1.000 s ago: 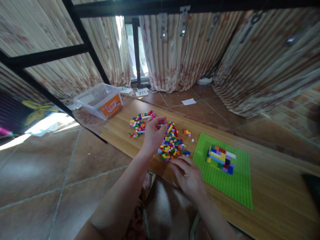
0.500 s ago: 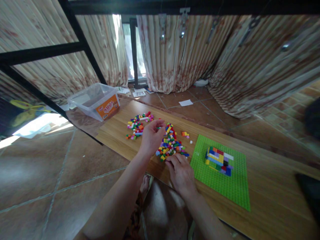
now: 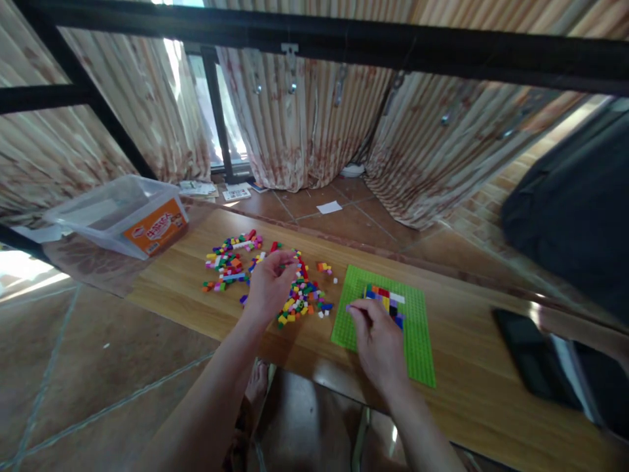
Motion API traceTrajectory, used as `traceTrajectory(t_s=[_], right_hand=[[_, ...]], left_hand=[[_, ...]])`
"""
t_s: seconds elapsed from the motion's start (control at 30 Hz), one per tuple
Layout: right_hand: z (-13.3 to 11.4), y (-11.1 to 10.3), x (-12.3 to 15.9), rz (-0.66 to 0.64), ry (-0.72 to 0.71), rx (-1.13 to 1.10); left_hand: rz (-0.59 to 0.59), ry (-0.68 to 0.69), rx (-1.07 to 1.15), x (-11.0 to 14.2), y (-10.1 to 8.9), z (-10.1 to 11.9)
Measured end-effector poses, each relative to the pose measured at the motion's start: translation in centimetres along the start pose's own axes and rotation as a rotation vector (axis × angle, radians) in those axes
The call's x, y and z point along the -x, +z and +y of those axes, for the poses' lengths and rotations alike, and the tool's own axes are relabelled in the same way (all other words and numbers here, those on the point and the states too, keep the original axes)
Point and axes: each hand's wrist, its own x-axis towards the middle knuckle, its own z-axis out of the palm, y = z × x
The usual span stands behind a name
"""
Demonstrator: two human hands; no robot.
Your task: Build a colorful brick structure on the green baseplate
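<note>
My right hand (image 3: pixel 379 334) is over the left part of a green studded baseplate (image 3: pixel 417 354), thumb and forefinger pinched on a small purple brick (image 3: pixel 348 307). Just beyond its knuckles, a low build of multicoloured bricks (image 3: pixel 383 293) sits on the baseplate, partly hidden by the hand. My left hand (image 3: pixel 270 285) hovers above the heap of loose toy bricks (image 3: pixel 302 295), its fingers curved and apart from the thumb. Nothing is visibly held there, and the hand covers part of the heap.
A clear plastic tub (image 3: pixel 113 213) with an orange label stands at the left end of the wooden table (image 3: pixel 462 341). Dark flat devices (image 3: pixel 535 357) lie at the right. A few loose bricks (image 3: pixel 324 268) are between heap and baseplate. A black metal bar (image 3: pixel 314 49) crosses above.
My right hand has moved from the near edge of the brick heap rightward over the baseplate, now with a purple brick. My left hand stays above the heap. The view has turned right.
</note>
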Motion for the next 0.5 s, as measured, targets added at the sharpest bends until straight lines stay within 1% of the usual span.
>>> traceTrajectory(t_s=[0.07, 0.1, 0.17, 0.23, 0.3, 0.4, 0.5], right_hand=[[2.0, -2.5, -0.4, 0.083, 0.082, 0.02], [3.0, -3.6, -0.5, 0.099, 0.117, 0.03], [4.7, -5.4, -0.5, 0.096, 0.198, 0.075], [5.8, -6.6, -0.3, 0.066, 0.223, 0.123], [6.5, -7.2, -0.1, 0.031, 0.203, 0.157], [7.1, -7.4, 0.3, -0.015, 0.155, 0.174], [7.6, -7.2, 0.3, -0.044, 0.138, 0.167]], left_hand=[[-0.032, 0.021, -0.033, 0.3, 0.4, -0.1], [-0.053, 0.034, -0.051, 0.5, 0.7, -0.2], [-0.099, 0.065, -0.112, 1.0, 1.4, -0.3], [-0.165, 0.104, -0.188, 1.7, 2.3, -0.3], [-0.247, 0.145, -0.248, 2.6, 3.3, -0.2], [-0.38, 0.183, -0.305, 3.8, 4.7, -0.1], [-0.463, 0.185, -0.372, 4.5, 5.6, -0.1]])
